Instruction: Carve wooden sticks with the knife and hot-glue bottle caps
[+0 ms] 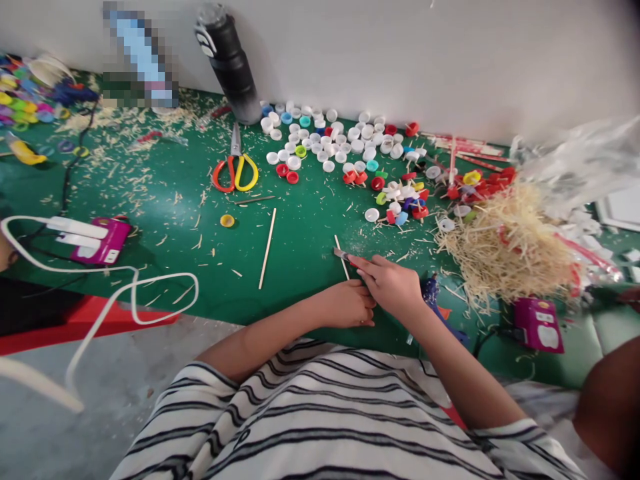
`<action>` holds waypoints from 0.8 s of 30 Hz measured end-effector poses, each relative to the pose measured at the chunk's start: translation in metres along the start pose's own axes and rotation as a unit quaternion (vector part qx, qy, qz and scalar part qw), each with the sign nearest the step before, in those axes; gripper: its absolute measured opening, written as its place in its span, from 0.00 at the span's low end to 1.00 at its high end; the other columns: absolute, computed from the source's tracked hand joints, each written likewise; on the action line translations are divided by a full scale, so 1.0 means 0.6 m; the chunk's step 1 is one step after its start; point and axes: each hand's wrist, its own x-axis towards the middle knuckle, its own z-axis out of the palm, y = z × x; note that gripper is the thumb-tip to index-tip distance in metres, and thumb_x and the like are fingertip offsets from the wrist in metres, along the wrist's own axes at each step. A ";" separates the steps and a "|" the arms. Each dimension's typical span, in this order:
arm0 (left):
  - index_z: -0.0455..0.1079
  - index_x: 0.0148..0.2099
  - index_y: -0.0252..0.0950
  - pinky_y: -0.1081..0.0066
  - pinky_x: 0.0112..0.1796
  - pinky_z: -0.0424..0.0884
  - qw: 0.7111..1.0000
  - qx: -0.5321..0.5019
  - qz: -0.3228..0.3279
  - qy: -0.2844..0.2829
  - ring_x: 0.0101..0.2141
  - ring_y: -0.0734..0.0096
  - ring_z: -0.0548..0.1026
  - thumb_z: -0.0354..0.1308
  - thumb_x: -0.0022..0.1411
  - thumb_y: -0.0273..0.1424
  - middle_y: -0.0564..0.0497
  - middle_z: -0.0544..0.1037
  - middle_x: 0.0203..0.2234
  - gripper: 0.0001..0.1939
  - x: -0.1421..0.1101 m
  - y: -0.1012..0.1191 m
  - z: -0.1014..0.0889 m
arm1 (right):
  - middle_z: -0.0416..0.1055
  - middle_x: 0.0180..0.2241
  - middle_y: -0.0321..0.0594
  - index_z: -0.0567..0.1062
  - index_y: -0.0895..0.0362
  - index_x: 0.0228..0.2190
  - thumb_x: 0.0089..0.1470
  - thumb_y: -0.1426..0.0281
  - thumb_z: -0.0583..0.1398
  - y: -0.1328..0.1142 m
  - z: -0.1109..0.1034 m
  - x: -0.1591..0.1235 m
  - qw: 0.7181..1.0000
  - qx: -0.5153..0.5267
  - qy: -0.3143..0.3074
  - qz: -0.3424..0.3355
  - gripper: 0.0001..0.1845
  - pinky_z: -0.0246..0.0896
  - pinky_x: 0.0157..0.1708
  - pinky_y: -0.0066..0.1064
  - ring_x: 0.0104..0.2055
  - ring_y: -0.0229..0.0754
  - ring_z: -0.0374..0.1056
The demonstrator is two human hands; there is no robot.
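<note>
My right hand [396, 283] is closed around a small craft knife [341, 253] with a metal blade and a bit of red handle showing. Its blade lies across a thin wooden stick [337, 241] on the green table. My left hand [345, 303] is closed at the near end of that stick, partly under my right hand; the stick's end is hidden there. A second wooden stick [267, 248] lies to the left. Further back are scissors [235, 170] with red and yellow handles and a yellow cap [227, 221]. Beside my right forearm lies a blue glue gun [431, 292].
Many bottle caps [357, 145] spread along the wall beside a black bottle [233, 73]. Wood shavings [515, 247] pile up at the right near a magenta power block [539, 325]. Another magenta power block [107, 240] with a white cable [135, 287] sits left. Another person's arm [613, 393] shows at far right.
</note>
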 end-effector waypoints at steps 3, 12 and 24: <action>0.80 0.34 0.35 0.59 0.48 0.65 1.000 0.001 0.000 0.011 0.43 0.60 0.78 0.61 0.66 0.38 0.47 0.84 0.35 0.13 0.003 -0.002 0.000 | 0.74 0.40 0.36 0.67 0.33 0.63 0.70 0.59 0.48 -0.002 0.006 0.006 1.000 -0.010 0.003 -0.001 0.24 0.44 0.25 0.31 0.36 0.37 0.69; 0.81 0.35 0.35 0.57 0.49 0.66 1.000 0.000 0.003 0.011 0.43 0.58 0.79 0.60 0.67 0.37 0.47 0.84 0.33 0.14 0.003 -0.005 -0.003 | 0.73 0.39 0.36 0.66 0.32 0.63 0.70 0.58 0.46 -0.002 0.014 0.015 1.000 -0.010 0.021 -0.016 0.24 0.43 0.24 0.32 0.35 0.38 0.68; 0.80 0.35 0.35 0.58 0.49 0.68 0.999 0.015 0.005 0.028 0.42 0.60 0.79 0.58 0.68 0.38 0.46 0.84 0.35 0.15 0.001 0.001 0.006 | 0.73 0.39 0.36 0.66 0.33 0.63 0.70 0.58 0.47 -0.002 0.010 -0.007 1.000 0.002 0.012 0.007 0.24 0.45 0.25 0.31 0.34 0.38 0.68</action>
